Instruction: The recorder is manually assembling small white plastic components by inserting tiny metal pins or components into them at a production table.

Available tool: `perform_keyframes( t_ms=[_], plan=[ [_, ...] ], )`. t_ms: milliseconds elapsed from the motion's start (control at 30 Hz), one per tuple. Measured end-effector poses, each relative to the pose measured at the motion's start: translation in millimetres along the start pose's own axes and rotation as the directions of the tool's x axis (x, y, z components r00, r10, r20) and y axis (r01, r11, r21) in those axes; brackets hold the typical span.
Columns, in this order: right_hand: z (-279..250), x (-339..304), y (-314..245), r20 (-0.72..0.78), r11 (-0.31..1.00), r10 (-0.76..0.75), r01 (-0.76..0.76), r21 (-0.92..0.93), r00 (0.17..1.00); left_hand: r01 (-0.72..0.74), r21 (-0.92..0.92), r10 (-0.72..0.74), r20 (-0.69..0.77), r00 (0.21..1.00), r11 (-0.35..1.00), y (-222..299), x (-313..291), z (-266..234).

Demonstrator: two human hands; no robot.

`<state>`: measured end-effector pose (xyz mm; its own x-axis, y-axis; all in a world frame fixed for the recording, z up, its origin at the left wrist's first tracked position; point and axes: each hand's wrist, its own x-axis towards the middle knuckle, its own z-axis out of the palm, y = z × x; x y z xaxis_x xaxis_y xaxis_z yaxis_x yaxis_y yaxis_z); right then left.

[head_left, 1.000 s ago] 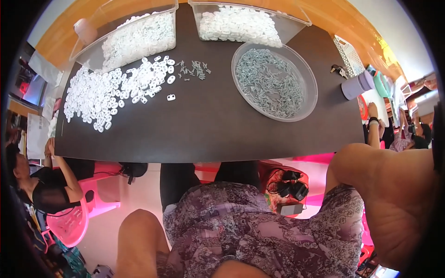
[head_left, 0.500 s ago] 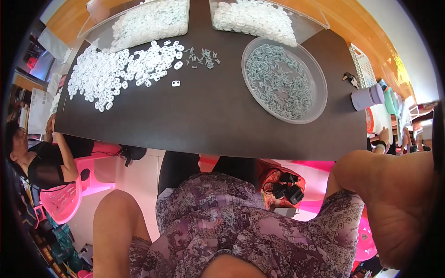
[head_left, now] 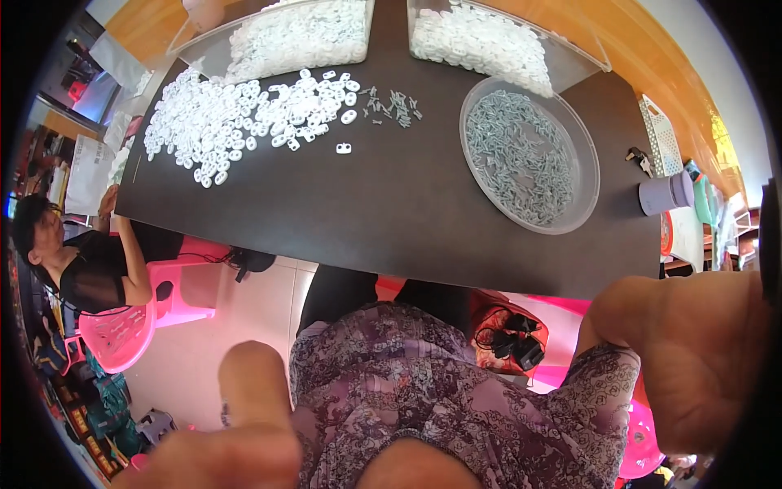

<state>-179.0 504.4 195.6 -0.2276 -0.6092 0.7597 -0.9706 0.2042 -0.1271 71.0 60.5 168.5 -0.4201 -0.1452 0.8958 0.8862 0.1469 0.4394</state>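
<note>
Hands near lens: right hand [head_left: 684,359] loosely curled, left hand [head_left: 244,432] blurred, grip can't tell; both empty, well short of worktop [head_left: 326,220]. Beyond: white plastic pieces [head_left: 236,114], small screws [head_left: 391,104], round tray [head_left: 529,155]. Best approach: reach fwd, pinch one piece w/ fingertips.

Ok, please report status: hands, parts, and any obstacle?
Both hands off the table, left hand and right hand near the camera, holding nothing visible. White plastic pieces untouched. Nothing blocking.
</note>
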Motion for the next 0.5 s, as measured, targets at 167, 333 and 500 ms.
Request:
perform_keyframes(
  t_ms=[167, 333, 500],
  plan=[
    [181, 127, -92, 0.005, 0.999, -0.010, 0.010, -0.042, 1.000, -0.081, -0.467, -0.016, -0.200, 0.980, 0.881, -31, -14, 24],
    [270, 139, -109, -0.018, 0.924, 0.127, -0.112, 0.366, 0.992, -0.046, -0.496, 0.053, -0.001, 0.999, 0.867, -31, -32, 0],
    [360, 114, -81, 0.134, 0.956, 0.114, -0.145, 0.254, 0.984, 0.136, -0.493, -0.349, -0.369, 0.861, 0.859, -8, -36, 10]
  ],
)
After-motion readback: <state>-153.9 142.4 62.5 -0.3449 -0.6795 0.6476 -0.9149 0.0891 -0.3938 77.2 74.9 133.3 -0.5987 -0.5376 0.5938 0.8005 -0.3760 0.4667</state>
